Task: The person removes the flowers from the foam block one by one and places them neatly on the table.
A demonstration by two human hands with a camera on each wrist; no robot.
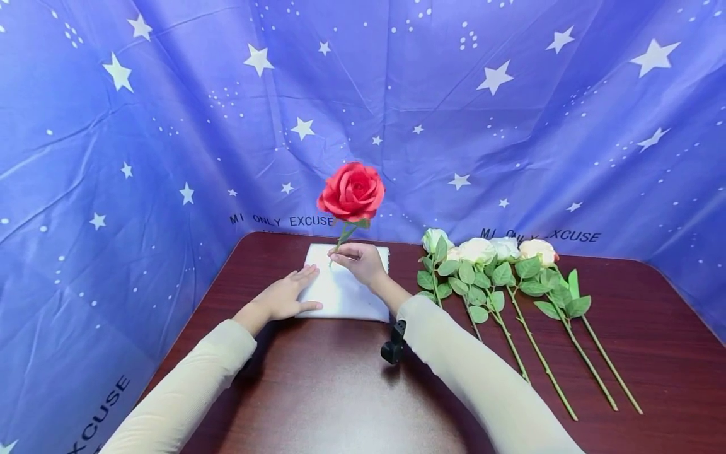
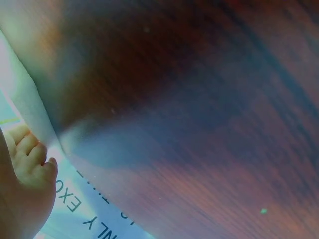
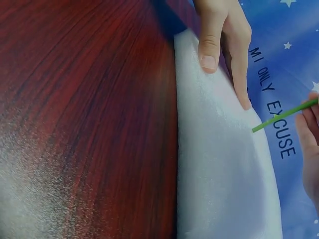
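My right hand (image 1: 361,261) pinches the green stem of a red artificial rose (image 1: 353,192) and holds it over a white foam board (image 1: 346,293), bloom up and leaning slightly right. In the right wrist view the lower end of the stem (image 3: 284,115) comes right at the foam's surface, and part of the right hand (image 3: 311,144) shows at the frame's edge. My left hand (image 1: 283,295) rests on the board's left side with fingers extended and thumb spread along the near edge. The left wrist view catches this left hand (image 2: 32,174) at its lower left.
Several pale artificial roses (image 1: 476,251) with green leaves lie in a row on the dark red wooden table (image 1: 317,384), right of the board, stems toward me. A blue star-printed curtain (image 1: 386,126) hangs behind and beside the table. A black wrist camera (image 1: 392,345) sits under the right sleeve.
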